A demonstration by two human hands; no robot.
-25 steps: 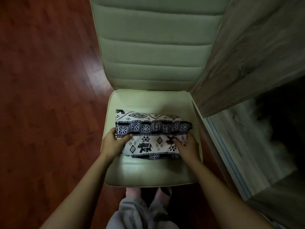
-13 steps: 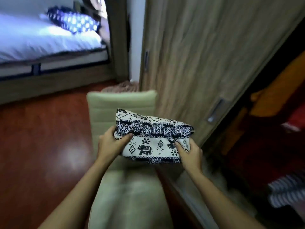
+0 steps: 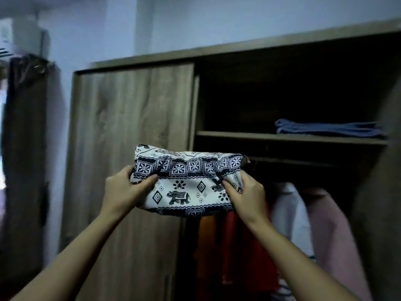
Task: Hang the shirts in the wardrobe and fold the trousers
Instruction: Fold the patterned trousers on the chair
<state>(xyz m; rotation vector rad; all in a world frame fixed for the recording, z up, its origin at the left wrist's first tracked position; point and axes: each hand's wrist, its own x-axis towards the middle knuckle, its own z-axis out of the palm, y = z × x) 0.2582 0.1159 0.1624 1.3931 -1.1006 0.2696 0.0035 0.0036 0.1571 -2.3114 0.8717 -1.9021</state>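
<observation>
Change: folded trousers (image 3: 186,183) now raised before wardrobe (image 3: 130,127), below its shelf (image 3: 238,134) | left grip (image 3: 123,190), right grip (image 3: 247,194) each clamp an end | shelving pending.

The folded trousers (image 3: 186,183) are white, printed in dark navy: a band of squares filled with flowers, then elephants and diamonds, then a scalloped border. The wardrobe (image 3: 130,127) is grey-brown wood grain. The folded cloth (image 3: 327,128) is blue. The hanging garments are orange (image 3: 206,246), red (image 3: 245,246), white (image 3: 290,213) and pale pink (image 3: 329,235). The wall (image 3: 217,18) is pale blue.
</observation>
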